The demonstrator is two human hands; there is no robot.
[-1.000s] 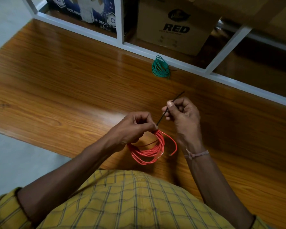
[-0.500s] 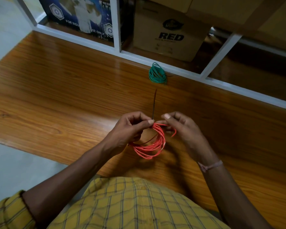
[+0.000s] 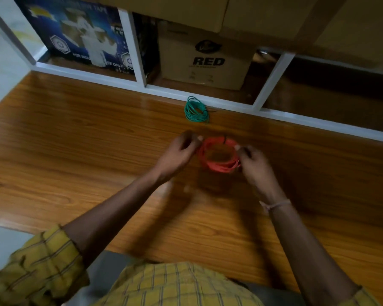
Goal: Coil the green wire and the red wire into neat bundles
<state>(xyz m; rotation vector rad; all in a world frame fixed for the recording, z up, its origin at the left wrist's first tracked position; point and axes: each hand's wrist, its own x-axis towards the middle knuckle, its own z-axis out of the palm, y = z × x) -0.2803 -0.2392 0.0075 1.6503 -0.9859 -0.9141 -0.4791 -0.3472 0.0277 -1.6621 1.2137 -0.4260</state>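
Red wire [image 3: 218, 156]: wound into a round, multi-turn coil, centre of the frame, a little above the middle, on or just above the wooden tabletop [image 3: 86, 151]; motion blur hides whether it rests on the wood. A short dark tie [image 3: 224, 139] stands at the coil's upper edge and appears to cinch the turns there.

Left hand [image 3: 179, 152]: at the coil's left rim, fingers curled toward the thumb near the wire. Blur prevents a ruling on whether they pinch the coil or merely touch it.

Right hand [image 3: 253, 161]: at the coil's right rim, fingertips bent in against the lower right turns, apparently gripping them; a pale thread band [image 3: 274, 205] circles the wrist.

Green wire [image 3: 196, 110]: a smaller coil, already bundled, upper centre of the frame, lying against the white frame rail [image 3: 318, 122] at the table's far edge; a dark tie end shows at its right side. Well apart from both hands.

Step in hand, judged: finishing the red bundle, either settling it flat or checking the tie. The green bundle looks complete, so the task appears near its end.

Next move calls for: a tie snug enough that the turns do not spring open, then an even release by both hands.

Surroundings: a brown carton marked "RED" [image 3: 208, 60] and a blue printed box [image 3: 82, 34] behind the rail, top of the frame; yellow checked shirt [image 3: 175, 286] along the bottom edge.
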